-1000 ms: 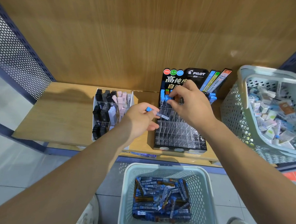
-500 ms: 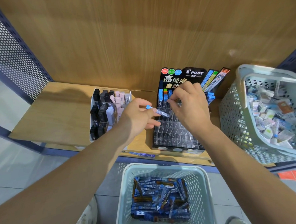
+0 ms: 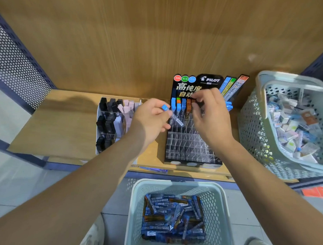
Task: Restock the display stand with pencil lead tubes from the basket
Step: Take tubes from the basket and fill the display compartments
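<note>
A black Pilot display stand (image 3: 191, 147) with clear slots stands on the wooden shelf. Several blue and brown lead tubes (image 3: 181, 107) fill its back row. My left hand (image 3: 150, 119) holds a blue-capped lead tube (image 3: 172, 115) just left of the stand's back row. My right hand (image 3: 210, 115) is over the back row, its fingertips pinched on a brown-capped tube (image 3: 193, 101) that stands in a slot. On the floor below sits a pale basket (image 3: 131, 206) piled with lead tubes (image 3: 172, 221).
A clear organiser (image 3: 113, 124) with black and pink items stands left of the stand. A second pale basket (image 3: 252, 119) of small packs sits at the shelf's right end. A loose tube (image 3: 153, 169) lies on the shelf's front edge. Perforated metal panel at left.
My right hand has shifted a little right along the back row, where brown-capped tubes now show. My left hand has kept its tube and risen slightly.
</note>
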